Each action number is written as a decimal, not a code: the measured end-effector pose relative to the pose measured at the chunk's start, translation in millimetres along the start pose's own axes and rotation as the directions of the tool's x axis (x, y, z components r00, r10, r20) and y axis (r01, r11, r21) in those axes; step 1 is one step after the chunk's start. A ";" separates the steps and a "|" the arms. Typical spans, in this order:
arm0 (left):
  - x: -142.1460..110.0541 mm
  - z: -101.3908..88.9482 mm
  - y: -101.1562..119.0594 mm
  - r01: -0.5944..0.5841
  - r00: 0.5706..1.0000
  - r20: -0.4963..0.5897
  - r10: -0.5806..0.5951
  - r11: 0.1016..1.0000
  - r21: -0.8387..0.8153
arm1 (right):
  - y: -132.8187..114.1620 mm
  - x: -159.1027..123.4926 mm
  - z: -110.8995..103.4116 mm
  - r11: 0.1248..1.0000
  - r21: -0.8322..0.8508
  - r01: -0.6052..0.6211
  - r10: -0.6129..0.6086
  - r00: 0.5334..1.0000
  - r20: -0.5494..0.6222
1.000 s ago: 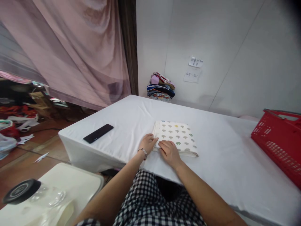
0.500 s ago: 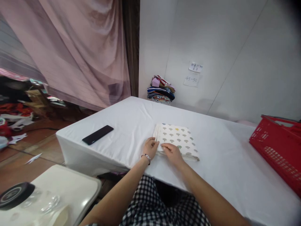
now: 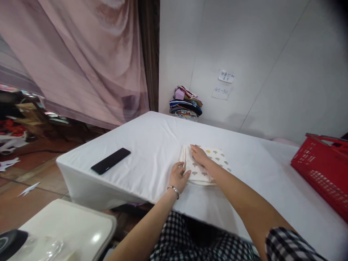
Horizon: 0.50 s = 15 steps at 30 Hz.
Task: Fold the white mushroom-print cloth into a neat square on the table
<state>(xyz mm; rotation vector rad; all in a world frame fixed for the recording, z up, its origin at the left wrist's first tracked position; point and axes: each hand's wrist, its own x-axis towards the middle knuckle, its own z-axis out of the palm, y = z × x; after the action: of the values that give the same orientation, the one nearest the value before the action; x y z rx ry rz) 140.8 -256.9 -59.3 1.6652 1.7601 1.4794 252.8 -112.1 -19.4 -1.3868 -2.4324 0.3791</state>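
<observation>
A folded white cloth [image 3: 201, 175] printed with small grey mushrooms and a yellow one lies on the white-covered table [image 3: 152, 145] in front of me. Its left side shows several layered folds. My left hand [image 3: 179, 177], with a bracelet at the wrist, is at the near left corner, thumb and fingers apart by the folds. Across the top of the cloth reaches my right hand [image 3: 199, 155], its fingers together at the far left edge, gripping the layers there. The right forearm hides part of the cloth's right side.
A black phone [image 3: 111, 160] lies on the table to the left. Against the wall is a stack of folded fabrics [image 3: 185, 103]. A red plastic basket [image 3: 323, 170] stands at the right. A white stool [image 3: 78, 221] holding a dark round object is at the lower left.
My right hand has moved from the cloth's near edge to its far left edge. The left hand has opened slightly and shifted a little nearer. The cloth's left side looks more gathered.
</observation>
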 end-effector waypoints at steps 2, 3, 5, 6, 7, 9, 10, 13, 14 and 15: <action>-1.2 -1.2 1.2 -0.034 0.999 -0.008 0.034 0.999 -0.012 | 1.3 8.7 5.2 0.998 -0.066 0.023 -0.021 0.999 0.040; -2.2 -2.1 2.2 -0.054 0.999 -0.008 0.054 0.998 -0.019 | 1.8 11.1 7.7 0.996 -0.084 0.028 -0.023 0.998 0.056; -4.5 -4.0 4.4 -0.094 0.996 -0.003 0.094 0.995 -0.039 | 2.7 13.1 12.0 0.992 -0.123 0.035 -0.026 0.997 0.076; -5.9 -4.9 5.5 -0.110 0.994 0.001 0.110 0.993 -0.051 | 3.1 13.2 13.6 0.990 -0.138 0.037 -0.025 0.996 0.085; -7.3 -5.7 6.2 -0.122 0.992 0.005 0.122 0.991 -0.063 | 3.5 13.1 14.7 0.988 -0.150 0.038 -0.024 0.995 0.092; -9.9 -6.4 7.0 -0.135 0.991 0.011 0.136 0.988 -0.076 | 4.1 12.7 15.5 0.983 -0.178 0.038 -0.018 0.994 0.110; -11.1 -6.4 7.0 -0.140 0.990 0.013 0.141 0.987 -0.076 | 4.3 12.5 15.4 0.980 -0.193 0.038 -0.016 0.993 0.117; -13.7 -6.7 6.6 -0.144 0.989 0.024 0.145 0.988 -0.055 | 3.9 11.5 14.6 0.970 -0.238 0.044 -0.015 0.992 0.122; -13.7 -7.3 6.5 -0.138 0.990 0.030 0.139 0.989 -0.044 | 3.6 10.8 14.5 0.968 -0.248 0.046 -0.018 0.993 0.113; -13.0 -8.4 6.6 -0.128 0.991 0.039 0.129 0.991 -0.031 | 3.3 9.9 14.6 0.966 -0.254 0.049 -0.024 0.995 0.098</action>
<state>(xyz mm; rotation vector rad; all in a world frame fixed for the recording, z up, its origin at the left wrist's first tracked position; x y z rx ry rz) 141.6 -273.4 -55.7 1.8113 1.6300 1.5059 244.8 -103.0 -32.7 -1.4519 -2.6562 0.1254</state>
